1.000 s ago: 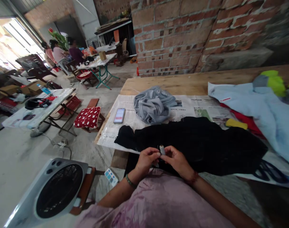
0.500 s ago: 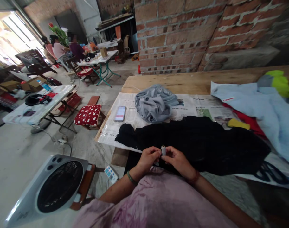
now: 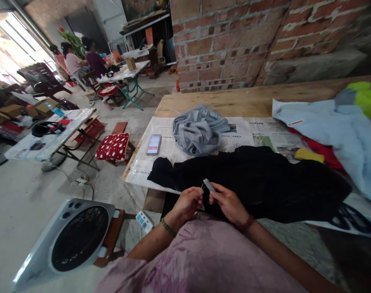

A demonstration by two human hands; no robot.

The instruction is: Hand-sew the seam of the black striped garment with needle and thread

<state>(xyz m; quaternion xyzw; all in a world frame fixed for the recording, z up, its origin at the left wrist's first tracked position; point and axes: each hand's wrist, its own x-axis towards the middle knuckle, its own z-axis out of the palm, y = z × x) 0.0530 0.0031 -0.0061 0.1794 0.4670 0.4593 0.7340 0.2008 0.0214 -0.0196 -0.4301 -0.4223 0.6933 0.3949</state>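
Note:
Pinched in the fingers of my right hand point(image 3: 230, 202) is a small spool of grey thread point(image 3: 208, 185), tilted with its top end to the left. Just beside it, my left hand point(image 3: 187, 203) is closed, thumb against fingers, and a thin pale strand point(image 3: 202, 185) shows at the fingertips; whether it is thread or a needle I cannot tell. Both hands are close together above the near edge of a black garment point(image 3: 252, 179), which lies spread along the table's front. Behind it rests a bunched grey cloth point(image 3: 197, 132).
On the newspaper-covered wooden table point(image 3: 179, 101) lie a phone point(image 3: 154, 145), a yellow piece point(image 3: 309, 155), a light-blue garment point(image 3: 334, 122) and dark-handled scissors point(image 3: 352, 217). A fan point(image 3: 78, 238) and power strip point(image 3: 144, 221) are at lower left. Other people point(image 3: 95, 61) sit far left.
The spool has gone from upright to tilted left in my right hand. My hands have parted slightly, and the pale strand now shows at my left fingertips.

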